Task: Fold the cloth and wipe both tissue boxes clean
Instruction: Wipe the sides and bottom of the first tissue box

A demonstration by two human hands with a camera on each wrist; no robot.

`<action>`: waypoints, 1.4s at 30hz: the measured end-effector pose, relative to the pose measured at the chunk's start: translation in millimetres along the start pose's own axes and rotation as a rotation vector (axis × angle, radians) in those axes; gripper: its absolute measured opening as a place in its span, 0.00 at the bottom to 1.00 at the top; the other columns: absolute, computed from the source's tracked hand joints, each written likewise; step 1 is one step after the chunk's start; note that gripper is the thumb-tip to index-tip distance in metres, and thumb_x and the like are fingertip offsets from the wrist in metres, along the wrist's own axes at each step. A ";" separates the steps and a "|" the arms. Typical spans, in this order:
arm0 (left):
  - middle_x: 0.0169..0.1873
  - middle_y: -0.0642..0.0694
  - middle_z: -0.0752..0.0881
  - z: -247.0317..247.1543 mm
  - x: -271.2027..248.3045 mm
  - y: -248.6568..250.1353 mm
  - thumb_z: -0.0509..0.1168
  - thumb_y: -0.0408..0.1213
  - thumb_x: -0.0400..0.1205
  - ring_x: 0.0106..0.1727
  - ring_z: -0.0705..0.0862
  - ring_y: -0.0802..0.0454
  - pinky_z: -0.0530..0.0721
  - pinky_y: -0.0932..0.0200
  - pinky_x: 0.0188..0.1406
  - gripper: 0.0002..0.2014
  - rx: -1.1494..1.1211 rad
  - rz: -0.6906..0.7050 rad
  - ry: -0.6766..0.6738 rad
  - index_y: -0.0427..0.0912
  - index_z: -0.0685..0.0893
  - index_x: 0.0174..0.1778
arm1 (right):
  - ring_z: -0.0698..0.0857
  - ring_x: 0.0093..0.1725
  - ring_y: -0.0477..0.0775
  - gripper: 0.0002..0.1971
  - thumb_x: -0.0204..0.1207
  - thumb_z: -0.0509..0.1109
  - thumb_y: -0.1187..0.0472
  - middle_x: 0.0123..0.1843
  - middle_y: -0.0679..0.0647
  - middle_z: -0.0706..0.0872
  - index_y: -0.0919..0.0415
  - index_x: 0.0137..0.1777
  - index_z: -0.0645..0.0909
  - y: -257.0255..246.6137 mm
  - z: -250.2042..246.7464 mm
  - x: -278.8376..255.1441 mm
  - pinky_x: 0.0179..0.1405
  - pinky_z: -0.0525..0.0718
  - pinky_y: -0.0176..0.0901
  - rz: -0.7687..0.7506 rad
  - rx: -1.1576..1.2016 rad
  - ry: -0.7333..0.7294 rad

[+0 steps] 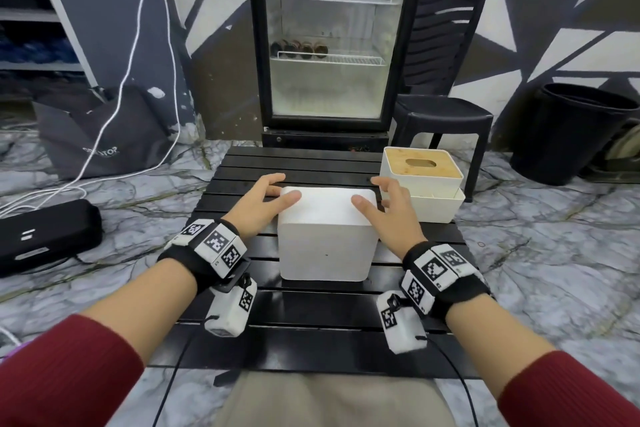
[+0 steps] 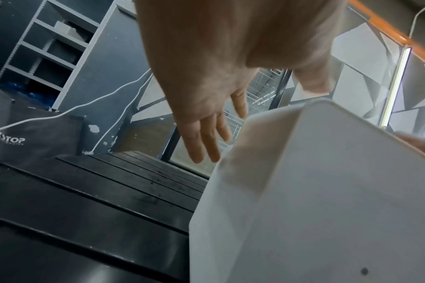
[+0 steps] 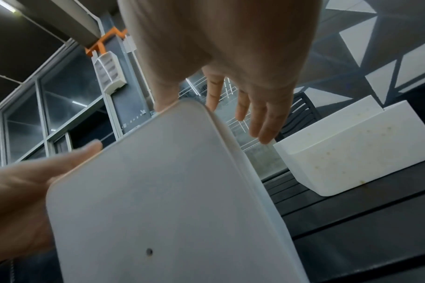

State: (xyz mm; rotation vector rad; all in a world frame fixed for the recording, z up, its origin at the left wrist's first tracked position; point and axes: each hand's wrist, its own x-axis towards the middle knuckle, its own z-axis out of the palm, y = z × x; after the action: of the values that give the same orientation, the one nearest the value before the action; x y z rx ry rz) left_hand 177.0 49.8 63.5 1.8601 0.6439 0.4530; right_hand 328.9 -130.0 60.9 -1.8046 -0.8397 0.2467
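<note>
A plain white tissue box [image 1: 327, 236] [image 2: 327, 191] [image 3: 158, 191] stands in the middle of the black slatted table [image 1: 304, 308]. My left hand [image 1: 266, 198] [image 2: 206, 114] lies at its far left top corner, thumb on the top, fingers straight past the edge. Opposite, my right hand [image 1: 388, 204] [image 3: 255, 107] sits at the far right top corner the same way. A second white tissue box [image 1: 420, 166] [image 3: 352, 149] with a bamboo lid sits at the table's back right on a white base. No cloth is in view.
Behind the table stands a glass-door fridge [image 1: 329, 45], with a black plastic chair [image 1: 443, 107] to its right and a black bin [image 1: 571, 128] further right. On the floor at left are a grey bag [image 1: 97, 135], white cables and a black case [image 1: 45, 236].
</note>
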 end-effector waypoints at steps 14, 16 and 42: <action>0.66 0.44 0.79 -5.6 -22.0 2.3 0.82 0.51 0.60 0.64 0.82 0.37 0.77 0.35 0.67 0.60 -0.077 -0.279 -0.216 0.58 0.50 0.82 | 0.71 0.69 0.52 0.47 0.64 0.76 0.45 0.77 0.53 0.64 0.46 0.79 0.52 5.6 -13.0 -15.3 0.57 0.80 0.44 0.178 0.016 -0.275; 0.58 0.49 0.85 -5.0 -30.3 2.2 0.79 0.44 0.70 0.62 0.84 0.38 0.80 0.38 0.65 0.52 -0.068 -0.286 -0.242 0.57 0.50 0.82 | 0.72 0.69 0.52 0.48 0.64 0.77 0.46 0.77 0.51 0.65 0.45 0.79 0.51 4.9 -16.4 -21.4 0.54 0.82 0.43 0.187 0.018 -0.317; 0.54 0.46 0.79 -52.5 34.5 -29.8 0.82 0.31 0.59 0.40 0.83 0.50 0.81 0.64 0.30 0.53 0.380 -0.034 0.018 0.59 0.60 0.76 | 0.75 0.63 0.51 0.43 0.62 0.75 0.67 0.70 0.52 0.71 0.49 0.76 0.59 -8.7 62.9 54.9 0.56 0.76 0.38 0.015 -0.143 -0.335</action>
State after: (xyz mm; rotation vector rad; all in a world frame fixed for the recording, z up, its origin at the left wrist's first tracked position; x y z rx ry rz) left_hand 166.8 118.0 55.0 2.2006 0.8153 0.3413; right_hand 331.4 -46.2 55.7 -1.9327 -1.1011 0.5199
